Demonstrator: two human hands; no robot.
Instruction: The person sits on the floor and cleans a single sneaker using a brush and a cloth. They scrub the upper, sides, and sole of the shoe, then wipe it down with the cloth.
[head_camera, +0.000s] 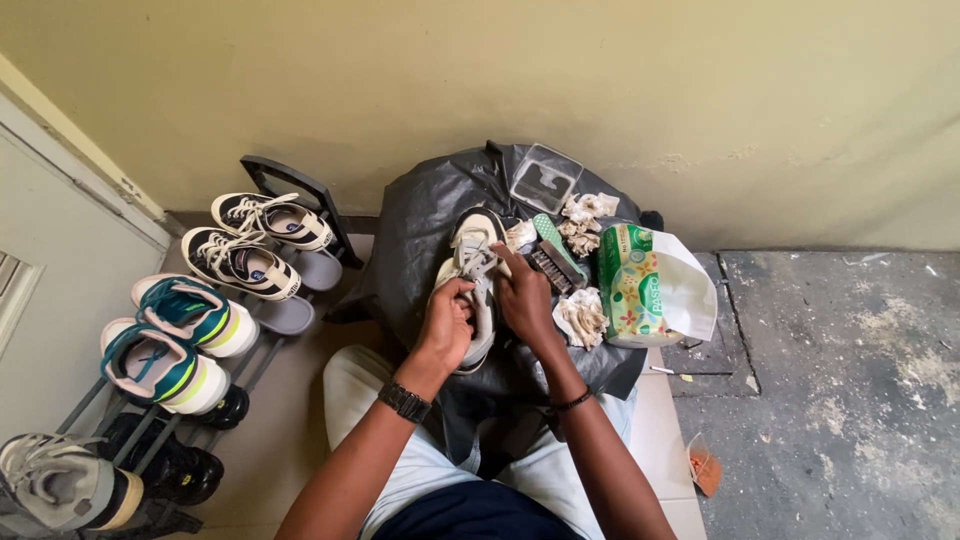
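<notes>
So the person is sitting on the floor with a black plastic bag (420, 230) spread out in front of their knees, and a grey and cream sneaker (478, 270) is lying on it, toe pointing away toward the wall. Both hands are working on that shoe. The left hand (447, 325) is gripping the near side of it, fingers curled in around the laces and upper. The right hand (522, 295) is resting on the other side, fingers pinching at the laces near the tongue.

Just right of the shoe, a brush (553, 262) with a green handle is lying on the bag, with crumpled used tissues (583, 316) sitting beside it and more of them further back. A green tissue pack (632, 285) is standing at the bag's right edge, and a clear plastic lid (543, 178) is lying at the far end near the wall.

Off to the left, a shoe rack (290, 260) is holding black-and-white sneakers (243, 262) and teal-lined ones (195, 312).
</notes>
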